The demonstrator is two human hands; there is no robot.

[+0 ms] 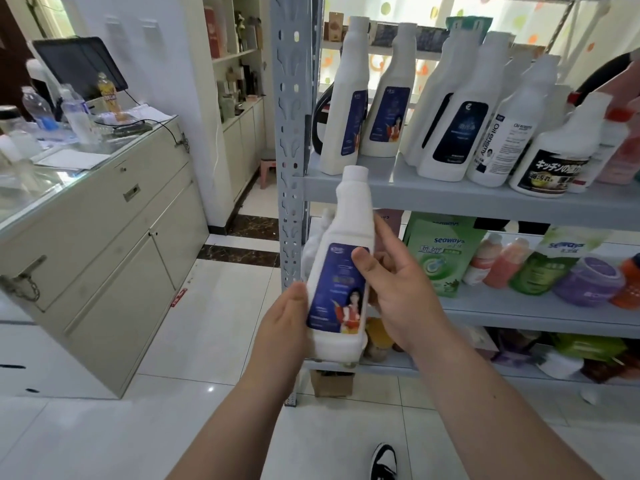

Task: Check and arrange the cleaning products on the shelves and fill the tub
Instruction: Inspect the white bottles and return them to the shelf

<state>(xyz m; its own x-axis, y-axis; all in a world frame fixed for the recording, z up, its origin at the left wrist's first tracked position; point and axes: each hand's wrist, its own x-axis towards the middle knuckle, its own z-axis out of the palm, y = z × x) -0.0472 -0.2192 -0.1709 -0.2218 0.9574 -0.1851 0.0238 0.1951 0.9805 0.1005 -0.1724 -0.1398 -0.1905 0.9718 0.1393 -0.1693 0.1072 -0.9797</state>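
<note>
I hold a white bottle with a blue label [341, 268] upright in front of the grey metal shelf unit [450, 199]. My left hand [282, 323] grips its lower left side. My right hand [398, 289] holds its right side, the thumb lying across the label. Two matching white bottles [346, 109] stand on the upper shelf just above, beside several other white cleaner bottles [450, 133]. On the middle shelf stand green refill pouches [440, 258], orange bottles [498, 261] and a purple jar [588, 282].
A cream counter with drawers [114, 244] stands at the left, with a monitor [81, 65] and water bottles on top. Another person's arm [620, 84] reaches in at the upper right. White tiled floor [173, 427] lies below, my shoe [383, 460] on it.
</note>
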